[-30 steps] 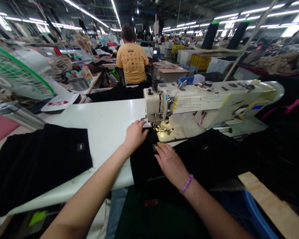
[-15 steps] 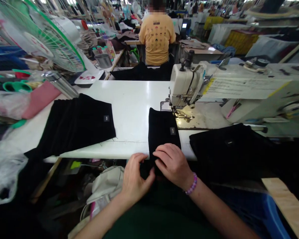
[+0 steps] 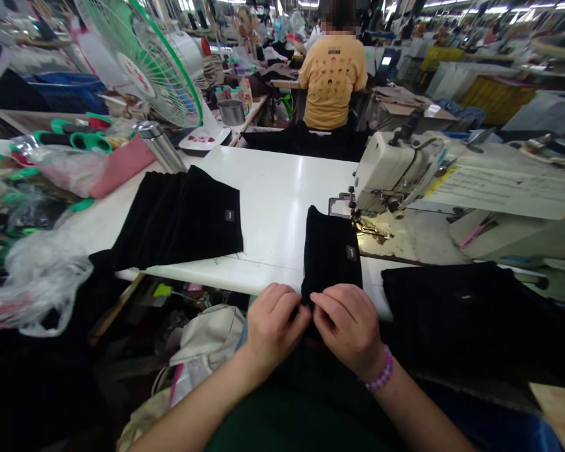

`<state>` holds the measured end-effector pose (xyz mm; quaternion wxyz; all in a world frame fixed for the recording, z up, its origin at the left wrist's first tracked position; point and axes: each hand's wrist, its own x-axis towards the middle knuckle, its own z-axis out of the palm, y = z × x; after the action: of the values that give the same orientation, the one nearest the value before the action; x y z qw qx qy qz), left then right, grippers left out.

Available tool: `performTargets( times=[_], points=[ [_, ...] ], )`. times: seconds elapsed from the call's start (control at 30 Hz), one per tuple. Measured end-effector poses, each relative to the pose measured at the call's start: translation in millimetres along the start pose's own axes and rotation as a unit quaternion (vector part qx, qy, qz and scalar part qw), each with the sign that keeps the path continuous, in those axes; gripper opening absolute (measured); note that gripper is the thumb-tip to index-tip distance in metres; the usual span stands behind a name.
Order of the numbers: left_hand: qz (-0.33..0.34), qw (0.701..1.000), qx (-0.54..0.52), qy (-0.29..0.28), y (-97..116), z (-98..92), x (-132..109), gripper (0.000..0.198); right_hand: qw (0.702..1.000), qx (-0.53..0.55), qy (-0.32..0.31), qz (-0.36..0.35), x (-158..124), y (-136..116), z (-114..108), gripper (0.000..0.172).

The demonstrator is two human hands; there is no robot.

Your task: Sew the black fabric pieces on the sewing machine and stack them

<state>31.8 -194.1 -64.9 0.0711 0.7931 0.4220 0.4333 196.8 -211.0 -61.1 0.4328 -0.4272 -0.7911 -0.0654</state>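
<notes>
A black fabric piece (image 3: 330, 251) with a small label lies on the white table in front of the sewing machine (image 3: 390, 169), its far right corner close to the presser foot. At its near edge, my left hand (image 3: 275, 323) pinches the cloth between thumb and curled fingers. Right beside it, my right hand (image 3: 351, 326), with a beaded bracelet at the wrist, pinches the same edge. The two hands' fingertips nearly meet. Cloth below the fingers is hidden in the dark.
Left on the table is a stack of labelled black pieces (image 3: 183, 220); more black cloth (image 3: 461, 307) lies to the right. A steel flask (image 3: 159, 145), a fan (image 3: 164, 69) and thread cones (image 3: 82, 139) stand at the left. A co-worker (image 3: 333, 78) sits ahead.
The view has swung left, so things sit further right. My left fingers have closed onto the cloth's near edge, and my right hand has come down to pinch it too.
</notes>
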Motion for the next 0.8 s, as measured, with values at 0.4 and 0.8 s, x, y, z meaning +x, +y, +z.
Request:
performTargets(
  times=[0.4,0.8],
  points=[
    [-0.057,0.995,-0.081,-0.025,9,-4.0,-3,0.020,0.999,0.035,-0.008,0.004,2,-4,0,0.024],
    [-0.422,0.834,-0.340,-0.103,7,-9.2,-5,0.042,0.985,-0.128,-0.001,0.114,-7,11,-11,0.025]
  ],
)
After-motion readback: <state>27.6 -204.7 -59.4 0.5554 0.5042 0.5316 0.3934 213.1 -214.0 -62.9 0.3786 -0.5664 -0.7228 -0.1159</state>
